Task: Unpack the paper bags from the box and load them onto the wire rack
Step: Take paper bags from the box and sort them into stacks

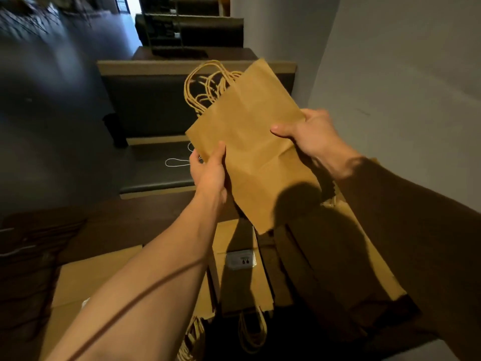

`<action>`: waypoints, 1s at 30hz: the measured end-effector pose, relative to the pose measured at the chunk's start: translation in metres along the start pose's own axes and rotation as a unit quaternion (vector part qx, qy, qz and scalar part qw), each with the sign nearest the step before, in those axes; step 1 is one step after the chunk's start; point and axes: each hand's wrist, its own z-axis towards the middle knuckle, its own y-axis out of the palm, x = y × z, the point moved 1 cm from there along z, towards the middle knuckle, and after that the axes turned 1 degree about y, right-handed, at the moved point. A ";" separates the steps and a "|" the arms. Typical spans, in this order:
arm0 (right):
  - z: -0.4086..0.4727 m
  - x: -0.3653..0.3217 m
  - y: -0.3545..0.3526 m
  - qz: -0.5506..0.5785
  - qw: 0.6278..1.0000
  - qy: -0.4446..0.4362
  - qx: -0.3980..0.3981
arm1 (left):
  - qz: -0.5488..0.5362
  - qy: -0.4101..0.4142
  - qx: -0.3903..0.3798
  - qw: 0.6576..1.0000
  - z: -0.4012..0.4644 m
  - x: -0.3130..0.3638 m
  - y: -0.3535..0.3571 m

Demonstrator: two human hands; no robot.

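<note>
**Bundle of bags lifted clear of the box**

Dim booth seating (156, 110) with dark upholstery filled the background, a pale wall to the right of it, and an open cardboard box (86, 280) lay below the person's arms. A flat bundle of brown paper bags (250, 142) was held above the box, tilted, its twisted-paper handles (208, 84) fanned out at the far upper end and its folded bottom pointing down toward the box. The left hand (209, 170) gripped the bundle's left edge, thumb on the face and fingers curled behind. The right hand (309, 131) held the right edge in the same way, thumb laid across the paper, fingers wrapped out of sight beneath.

More bags (325, 269) remained in the box, stacked flat in deep shadow directly under the lifted bundle, with some handles (251, 332) spilling over the box's near edge. No wire rack could be made out, so the bundle probably had to be carried to it.

To do this step well, the person would likely need to keep both edges squeezed so the inner bags did not slide out, level the bundle, and keep the loose handles from snagging.

A small white label (240, 260) sat on a bag in the box below the bundle; its print was too small and blurred to read. No brand showed on the bags.
</note>
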 end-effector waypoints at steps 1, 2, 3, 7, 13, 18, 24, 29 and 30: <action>-0.001 -0.008 0.010 -0.016 1.000 -0.001 -0.020 | -0.024 0.004 0.001 1.000 0.003 0.007 -0.011; -0.004 -0.017 0.021 -0.040 0.998 0.006 -0.051 | -0.044 0.009 0.005 0.999 0.008 0.014 -0.025; -0.005 -0.020 0.031 -0.068 0.994 0.021 -0.086 | -0.050 0.015 0.010 0.999 0.010 0.022 -0.040; -0.013 -0.007 0.077 -0.032 0.968 0.125 -0.215 | -0.018 0.033 0.045 0.998 0.014 0.041 -0.098; -0.053 0.046 0.167 -0.037 0.969 0.115 -0.215 | 0.417 0.011 0.241 0.876 0.009 0.034 -0.169; -0.090 0.057 0.247 -0.138 0.988 -0.015 -0.074 | 0.208 0.020 -0.089 0.974 -0.026 0.028 -0.163; -0.113 0.079 0.277 -0.351 0.878 -0.212 -0.247 | 0.066 0.013 0.073 0.995 -0.014 0.033 -0.207; -0.102 0.088 0.269 -0.231 0.919 -0.127 -0.292 | 0.067 -0.040 0.068 0.995 -0.020 0.026 -0.247; -0.098 0.090 0.267 -0.249 0.924 -0.127 -0.262 | 0.073 -0.043 0.069 0.994 -0.023 0.026 -0.249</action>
